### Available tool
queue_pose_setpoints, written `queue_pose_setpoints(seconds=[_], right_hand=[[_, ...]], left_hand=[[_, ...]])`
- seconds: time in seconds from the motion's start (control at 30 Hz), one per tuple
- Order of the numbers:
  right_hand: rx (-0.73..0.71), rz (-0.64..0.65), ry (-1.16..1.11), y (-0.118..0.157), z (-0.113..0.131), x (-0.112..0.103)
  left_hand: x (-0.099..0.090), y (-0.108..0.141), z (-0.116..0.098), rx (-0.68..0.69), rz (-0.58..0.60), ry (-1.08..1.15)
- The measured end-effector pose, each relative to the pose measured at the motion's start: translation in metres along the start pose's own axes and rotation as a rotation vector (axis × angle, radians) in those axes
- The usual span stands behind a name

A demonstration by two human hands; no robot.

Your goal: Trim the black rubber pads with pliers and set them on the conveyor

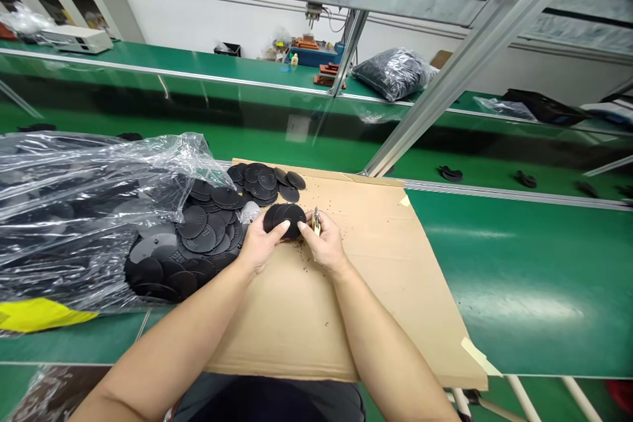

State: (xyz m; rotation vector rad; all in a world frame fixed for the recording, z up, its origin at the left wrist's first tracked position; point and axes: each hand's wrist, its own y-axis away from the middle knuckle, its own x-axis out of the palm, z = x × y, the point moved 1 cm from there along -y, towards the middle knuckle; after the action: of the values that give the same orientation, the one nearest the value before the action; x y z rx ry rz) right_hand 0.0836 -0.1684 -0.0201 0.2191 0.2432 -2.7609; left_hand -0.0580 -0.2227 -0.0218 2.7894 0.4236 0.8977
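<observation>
My left hand (262,242) grips a small stack of black rubber discs (283,219) by the lower edge, above a taped cardboard sheet (316,323). My right hand (325,244) pinches a small brass-coloured metal tool (315,221) against the stack's right edge. Black crumbs (307,254) lie scattered on the cardboard below both hands. To the left of my left hand, a heap of similar black discs (208,227) spreads out from a clear plastic bag (74,211). More discs (262,182) lie at the cardboard's far edge.
The cardboard lies on a green workbench (519,277). An aluminium frame rail (475,59) crosses the view at the upper right. A farther green bench holds a bagged black load (393,74). Several small black parts (527,179) lie on a bench to the right.
</observation>
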Motion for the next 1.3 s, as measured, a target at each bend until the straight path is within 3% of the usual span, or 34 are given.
queue_pose_setpoints(seconds=[0.23,0.4,0.57,0.7,0.9,1.07,1.17,1.3], right_hand=[[0.005,0.032,0.003,0.001,-0.001,-0.002],[0.052,0.088,-0.030,0.002,0.000,-0.002],[0.111,0.050,-0.076,0.002,0.002,0.000],[0.174,0.047,-0.153,0.002,0.002,0.001],[0.168,0.010,-0.105,0.000,0.003,-0.001],[0.134,-0.024,-0.009,0.002,0.004,0.002],[0.062,0.008,-0.091,0.005,0.006,0.004],[-0.085,0.016,-0.072,0.009,0.011,0.004]], left_hand=[[-0.001,-0.001,-0.001,0.036,0.028,-0.003],[-0.004,0.001,0.001,-0.031,0.077,-0.026],[-0.005,0.003,0.004,-0.060,0.086,-0.067],[0.000,0.004,0.003,0.008,0.127,-0.039],[0.002,0.003,0.005,0.019,0.143,-0.070],[0.001,0.001,0.003,-0.027,0.041,-0.027],[-0.001,0.000,0.001,-0.111,-0.012,-0.014],[-0.003,0.000,-0.001,-0.205,0.011,0.054]])
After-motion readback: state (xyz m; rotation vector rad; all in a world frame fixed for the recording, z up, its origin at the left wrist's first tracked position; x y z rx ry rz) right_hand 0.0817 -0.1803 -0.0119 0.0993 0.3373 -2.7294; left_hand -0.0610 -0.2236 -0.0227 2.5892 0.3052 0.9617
